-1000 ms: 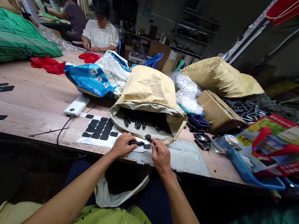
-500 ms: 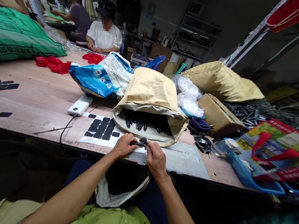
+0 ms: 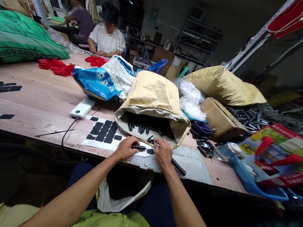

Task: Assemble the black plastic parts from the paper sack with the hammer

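Note:
My left hand (image 3: 126, 148) is closed around a slim black rod-like piece (image 3: 139, 147), which points right just above the table's front edge. In my right hand (image 3: 164, 152) is a hammer-like tool; its small head (image 3: 151, 139) stands beyond my fingers and its black handle (image 3: 179, 167) sticks out behind my palm. The head is apart from the rod. Between the hands lies a single dark pad (image 3: 150, 151). A white sheet (image 3: 87, 142) with rows of black rounded pads (image 3: 104, 132) is left of my left hand. Just beyond both hands, an open kraft sack (image 3: 154, 92) holds several black pieces (image 3: 141, 128).
A white power bank (image 3: 82, 108) with a cable stands left. Behind it are a blue-white bag (image 3: 104, 77) and red pieces (image 3: 56, 66). At right are a cardboard box (image 3: 221, 119), a bottle (image 3: 228, 150) and a colourful bag (image 3: 278, 152). Two people sit across the table.
My right hand has moved right and the tool's head has come away from the rod in my left hand. The dark pad between the hands now shows. The left hand stays nearly in place.

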Demonstrator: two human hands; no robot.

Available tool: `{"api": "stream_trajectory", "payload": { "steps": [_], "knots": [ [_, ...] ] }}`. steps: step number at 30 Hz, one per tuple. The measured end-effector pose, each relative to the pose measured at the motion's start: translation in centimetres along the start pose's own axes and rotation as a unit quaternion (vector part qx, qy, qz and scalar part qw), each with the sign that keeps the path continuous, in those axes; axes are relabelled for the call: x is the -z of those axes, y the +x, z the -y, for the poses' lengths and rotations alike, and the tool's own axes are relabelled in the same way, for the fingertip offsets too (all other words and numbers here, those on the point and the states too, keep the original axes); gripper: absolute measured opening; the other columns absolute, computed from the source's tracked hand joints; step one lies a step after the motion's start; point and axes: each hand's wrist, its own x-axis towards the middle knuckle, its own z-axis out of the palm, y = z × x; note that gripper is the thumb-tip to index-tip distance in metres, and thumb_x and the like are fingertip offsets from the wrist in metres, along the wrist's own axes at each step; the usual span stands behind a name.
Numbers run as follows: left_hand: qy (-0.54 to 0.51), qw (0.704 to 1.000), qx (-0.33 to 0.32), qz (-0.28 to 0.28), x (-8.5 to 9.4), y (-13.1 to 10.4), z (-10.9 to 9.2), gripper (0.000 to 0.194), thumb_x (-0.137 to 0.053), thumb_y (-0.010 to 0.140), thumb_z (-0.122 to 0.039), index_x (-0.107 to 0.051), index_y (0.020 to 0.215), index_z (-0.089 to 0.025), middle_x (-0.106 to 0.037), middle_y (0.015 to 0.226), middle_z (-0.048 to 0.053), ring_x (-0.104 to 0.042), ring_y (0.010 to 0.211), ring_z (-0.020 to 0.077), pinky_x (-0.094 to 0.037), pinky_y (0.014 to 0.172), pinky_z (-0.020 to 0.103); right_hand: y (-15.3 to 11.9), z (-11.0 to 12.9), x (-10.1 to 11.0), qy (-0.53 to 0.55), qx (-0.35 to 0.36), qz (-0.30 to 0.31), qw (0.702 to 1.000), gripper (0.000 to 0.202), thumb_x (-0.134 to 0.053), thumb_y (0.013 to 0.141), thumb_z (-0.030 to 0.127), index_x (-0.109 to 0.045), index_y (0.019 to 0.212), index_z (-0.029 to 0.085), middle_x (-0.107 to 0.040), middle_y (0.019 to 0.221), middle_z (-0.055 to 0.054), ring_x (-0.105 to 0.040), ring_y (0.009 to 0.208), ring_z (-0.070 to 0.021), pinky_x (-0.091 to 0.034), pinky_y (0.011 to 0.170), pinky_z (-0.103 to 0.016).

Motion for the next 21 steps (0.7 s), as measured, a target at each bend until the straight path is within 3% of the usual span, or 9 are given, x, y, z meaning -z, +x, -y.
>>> {"api": "stream_trajectory", "payload": {
  "steps": [5, 21],
  "knots": [
    [-0.001, 1.000, -0.003, 0.007, 0.0, 0.0, 0.1, 0.016, -0.068, 0.073, -0.017, -0.065, 0.088, -0.021, -0.066, 0.090, 0.000, -0.056, 0.089, 0.0196, -0.042, 0.080, 0.031, -0.9, -0.1, -1.2, -0.046, 0.013, -0.022, 0.999, 0.021, -0.056, 0.094, 0.018, -0.069, 0.110, 0.021, -0.065, 0.098, -0.006, -0.053, 0.092, -0.0216, -0.038, 0.085, -0.032],
    [-0.026, 1.000, -0.006, 0.000, -0.1, -0.1, 0.4, 0.017, -0.068, 0.073, -0.018, -0.065, 0.088, -0.021, -0.067, 0.090, 0.000, -0.057, 0.089, 0.0195, -0.042, 0.080, 0.031, -1.1, 0.5, -0.9, -0.084, 0.022, -0.017, 0.996, 0.020, -0.056, 0.093, 0.020, -0.066, 0.109, 0.020, -0.062, 0.098, -0.007, -0.049, 0.093, -0.0230, -0.035, 0.082, -0.032]
  ]
}}
